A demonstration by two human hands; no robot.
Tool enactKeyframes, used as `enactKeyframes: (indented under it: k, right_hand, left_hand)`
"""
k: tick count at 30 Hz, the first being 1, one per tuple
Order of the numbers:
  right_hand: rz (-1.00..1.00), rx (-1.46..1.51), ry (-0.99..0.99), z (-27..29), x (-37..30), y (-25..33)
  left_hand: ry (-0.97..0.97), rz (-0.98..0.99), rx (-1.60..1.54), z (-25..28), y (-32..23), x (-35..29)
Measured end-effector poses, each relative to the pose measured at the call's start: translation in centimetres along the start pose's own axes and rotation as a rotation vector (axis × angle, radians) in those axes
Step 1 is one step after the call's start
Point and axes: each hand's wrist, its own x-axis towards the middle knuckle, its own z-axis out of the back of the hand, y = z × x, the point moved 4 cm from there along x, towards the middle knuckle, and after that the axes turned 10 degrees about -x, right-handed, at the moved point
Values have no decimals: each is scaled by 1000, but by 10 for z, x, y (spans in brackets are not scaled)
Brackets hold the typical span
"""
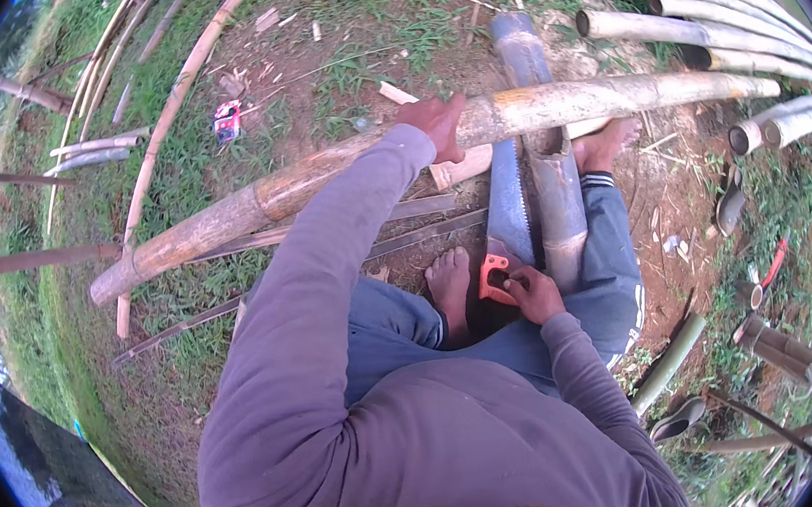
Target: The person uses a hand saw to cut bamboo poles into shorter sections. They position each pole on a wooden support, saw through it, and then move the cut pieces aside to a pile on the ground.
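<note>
**Bamboo pole braced for the saw**

Nearest the lens: purple-grey sleeves, running out to both hands. Right hand (532, 292) closed in a fist around the orange handle of a handsaw (506, 211), blade pointing away and upward to meet the long bamboo pole (338, 170). Left hand (439, 123) stretched forward, fingers wrapped over the top of that pole just beside the blade, apparently pressing down to stop any rolling or shifting under the teeth. Pole lying crosswise, propped on a shorter, thicker bamboo section (548, 169) running away from the body, so raised off the ground with room beneath. One bare foot (450, 283) planted beside the saw handle, the other (605, 141) set out beyond the support section, under the pole; probably a steadying stance on either side of the cut.

Containers: none in view. Hollow cut bamboo stems (699, 25) stacked at upper right, open ends showing dark and apparently holding nothing. Small red packet (228, 121) lying on the grass at upper left, contents impossible to tell.
</note>
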Motion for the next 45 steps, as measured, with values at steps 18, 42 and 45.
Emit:
enactKeyframes:
  k: [18, 42, 45]
  right_hand:
    - [159, -87, 31, -11, 21, 15]
    - [436, -293, -104, -32, 76, 85]
    - [506, -510, -220, -18, 76, 109]
  left_hand:
    - [-885, 1214, 57, -55, 318, -378]
    - [83, 330, 105, -204, 235, -281]
    - [-176, 342, 187, -188, 261, -289]
